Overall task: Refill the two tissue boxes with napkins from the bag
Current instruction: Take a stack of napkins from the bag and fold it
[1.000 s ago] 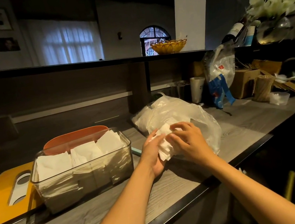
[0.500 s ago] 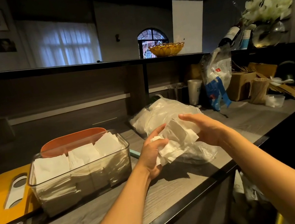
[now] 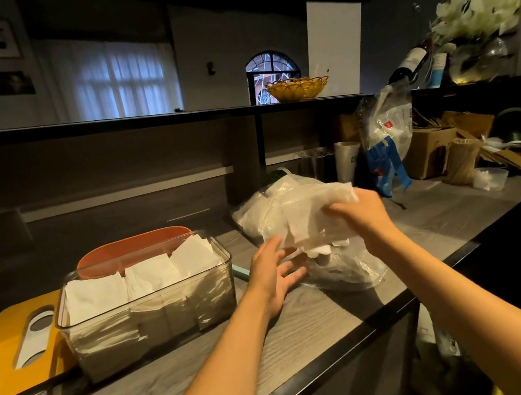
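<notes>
A clear tissue box (image 3: 156, 323), filled with white napkins (image 3: 147, 276), stands on the wooden counter at the left. An orange box (image 3: 129, 250) sits right behind it. The translucent napkin bag (image 3: 274, 205) lies on the counter at the middle. My right hand (image 3: 360, 218) grips a stack of white napkins (image 3: 315, 222) lifted above the bag. My left hand (image 3: 275, 271) is below and left of the stack with fingers spread, fingertips near its lower edge.
A yellow board with a cut-out (image 3: 11, 349) lies left of the clear box. Cups (image 3: 346, 161), a plastic bag with blue print (image 3: 385, 140), cardboard boxes (image 3: 428, 150) and a vase of white flowers (image 3: 477, 54) crowd the back right. A yellow basket (image 3: 297, 88) sits on the shelf.
My right hand has lifted the napkin stack up out of the bag. My left hand has let go of the stack and opened beneath it.
</notes>
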Demonstrator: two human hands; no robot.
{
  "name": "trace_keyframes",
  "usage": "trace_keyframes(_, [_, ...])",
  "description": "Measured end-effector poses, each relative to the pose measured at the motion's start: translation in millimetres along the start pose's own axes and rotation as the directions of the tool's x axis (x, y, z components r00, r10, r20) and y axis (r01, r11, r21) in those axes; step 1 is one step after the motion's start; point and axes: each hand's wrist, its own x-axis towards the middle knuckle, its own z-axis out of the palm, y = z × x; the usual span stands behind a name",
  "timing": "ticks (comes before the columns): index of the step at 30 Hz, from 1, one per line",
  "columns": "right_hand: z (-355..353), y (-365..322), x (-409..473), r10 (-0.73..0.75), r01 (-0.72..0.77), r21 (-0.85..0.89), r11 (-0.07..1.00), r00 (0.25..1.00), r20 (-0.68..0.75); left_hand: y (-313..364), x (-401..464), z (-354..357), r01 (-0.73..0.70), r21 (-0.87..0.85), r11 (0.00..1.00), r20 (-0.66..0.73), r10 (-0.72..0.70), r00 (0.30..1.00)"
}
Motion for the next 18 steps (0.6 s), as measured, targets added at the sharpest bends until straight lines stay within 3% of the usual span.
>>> trace_keyframes(2, [2.6, -0.2, 0.6, -0.283, 0.269, -0.19, 0.944, 0.958, -0.047, 2.8, -1.1, 0.2, 0.07, -0.089, 0.994, 0.002, -0.07, 0.998])
trace_keyframes(4, [7.9, 6.5, -2.1, -0.435, 0.442, -0.369, 0.818, 0.894, 0.108, 2.9, -3.9, 0.6, 0.141, -0.199, 0.97, 0.098, -0.124, 0.987])
trace_keyframes(7, [17.2, 25.3, -16.5, -0.299, 0.479, -0.332, 0.813, 0.832, 0.468, 1.2, -4.5, -2.1, 0.159, -0.251, 0.955, 0.199, -0.11, 0.974])
trace_keyframes(9, [19.2, 35.2, -25.6, -0.247, 0.53, -0.348, 0.774, 0.758, 0.604, 1.6, -2.0, -5.9, 0.173, -0.277, 0.945, 0.193, -0.122, 0.974])
trace_keyframes(11, [17.4, 39.7, -28.4, -0.268, 0.591, -0.352, 0.726, 0.715, 0.646, 1.7, -1.4, -7.0, 0.191, -0.317, 0.929, 0.175, -0.141, 0.974])
trace_keyframes(13, [16.1, 39.1, -28.7, -0.247, 0.576, -0.34, 0.743, 0.709, 0.66, 1.7, -1.9, -6.4, 0.202, -0.331, 0.922, 0.17, -0.152, 0.974])
trace_keyframes(18, [15.6, 24.2, -28.9, -0.04, 0.325, -0.359, 0.875, 0.787, 0.616, 3.2, -4.9, -3.6, 0.208, -0.322, 0.923, 0.17, -0.16, 0.972])
